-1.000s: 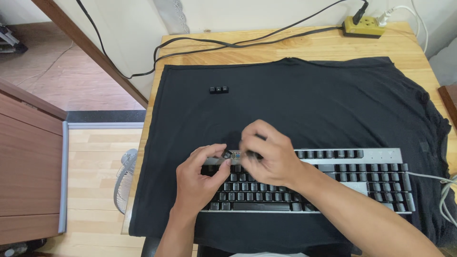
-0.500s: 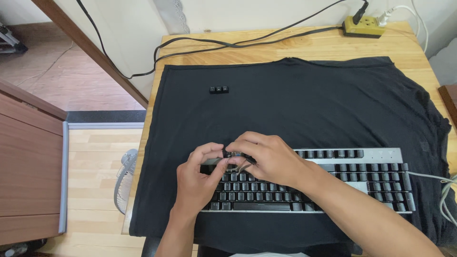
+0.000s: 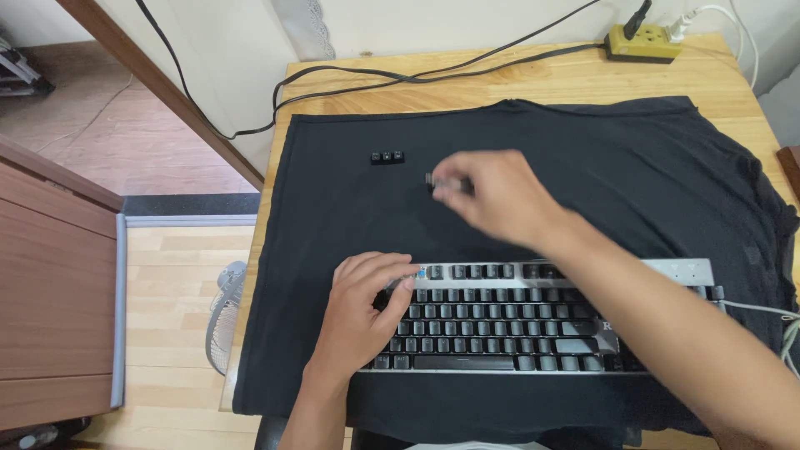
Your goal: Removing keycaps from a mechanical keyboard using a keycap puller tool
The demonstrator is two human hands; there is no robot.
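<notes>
A grey keyboard [image 3: 650, 271] with black keys lies on a black cloth [image 3: 583, 167] spread over a wooden table [image 3: 533, 83]. My left hand [image 3: 362, 312] rests flat on the keyboard's left end, fingers on the top-left keys. My right hand [image 3: 492, 196] is raised above the cloth beyond the keyboard, blurred, pinching a small black keycap [image 3: 435, 182] between its fingertips. A short row of three black keycaps [image 3: 387, 157] lies on the cloth to the left of that hand.
A yellow power strip [image 3: 637, 43] with plugs sits at the table's back edge, and black cables [image 3: 392, 77] run along it. A keyboard cable [image 3: 762, 310] leaves at the right. A small fan [image 3: 223, 312] stands on the floor beside a wooden cabinet [image 3: 50, 292].
My right hand has lifted off the keyboard's top-left keys and moved away up the cloth with a keycap. My left hand stays on the keyboard.
</notes>
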